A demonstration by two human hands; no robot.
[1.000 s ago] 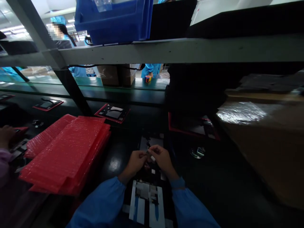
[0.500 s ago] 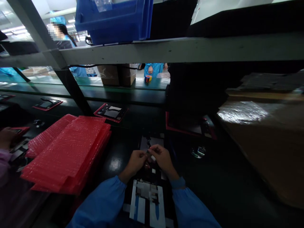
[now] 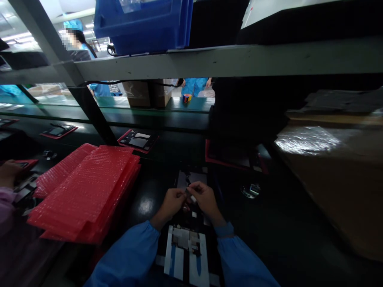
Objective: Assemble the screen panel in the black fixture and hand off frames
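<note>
My left hand (image 3: pixel 174 200) and my right hand (image 3: pixel 204 198) meet fingertip to fingertip, both pinching at a small spot. What is between the fingers is too small and dark to name. Beneath them lies a flat panel (image 3: pixel 197 178), grey with a dark ribbon-like strip, that looks like part of a tablet. Closer to my body is an opened device (image 3: pixel 177 261) with white blocks, blue strips and a circuit board along its far edge.
Red bubble-wrap pouches (image 3: pixel 80 191) are stacked at the left, beside a co-worker's hand (image 3: pixel 10 172). Panels on red pouches (image 3: pixel 138 140) lie farther back. A clear tape roll (image 3: pixel 250 190) sits at the right, near a large carton (image 3: pixel 332 191). A shelf beam (image 3: pixel 191 67) crosses overhead, carrying a blue bin (image 3: pixel 143 28).
The panels on red pouches at the back have slid slightly left. My hands stay pinched in almost the same spot.
</note>
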